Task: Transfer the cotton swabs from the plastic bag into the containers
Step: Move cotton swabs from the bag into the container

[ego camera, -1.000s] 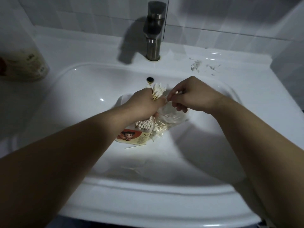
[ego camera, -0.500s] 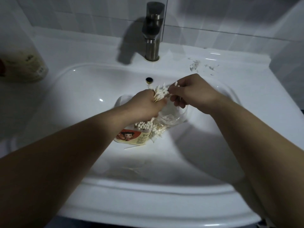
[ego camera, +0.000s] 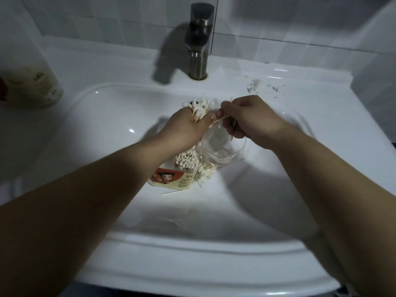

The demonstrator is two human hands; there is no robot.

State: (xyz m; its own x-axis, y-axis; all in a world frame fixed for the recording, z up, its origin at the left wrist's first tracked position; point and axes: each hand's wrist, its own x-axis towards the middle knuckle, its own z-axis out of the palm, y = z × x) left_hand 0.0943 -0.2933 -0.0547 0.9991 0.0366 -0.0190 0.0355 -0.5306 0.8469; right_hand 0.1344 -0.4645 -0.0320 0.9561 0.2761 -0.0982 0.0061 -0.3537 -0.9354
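Note:
My left hand (ego camera: 186,127) grips a bundle of cotton swabs (ego camera: 200,109), their white tips sticking up past my fingers. My right hand (ego camera: 249,118) pinches a few swabs (ego camera: 218,121) right beside that bundle. Under both hands, in the sink basin, lies a clear plastic container (ego camera: 222,146). Beside it lies a second container with a cartoon label (ego camera: 169,179), its open end packed with swabs (ego camera: 187,160). A crumpled clear plastic bag (ego camera: 206,171) with more swabs lies between them. One loose swab (ego camera: 175,192) rests on the basin floor.
The white sink (ego camera: 107,116) has a steel faucet (ego camera: 198,39) at the back. A blurred bottle with a pale label (ego camera: 32,86) stands on the left counter. Grey smudges (ego camera: 254,85) mark the counter at the back right. Tiled wall behind.
My left hand's bundle has risen slightly toward the drain hole and its tips have spread. My right hand moved a little up and left and now pinches several swabs instead of one.

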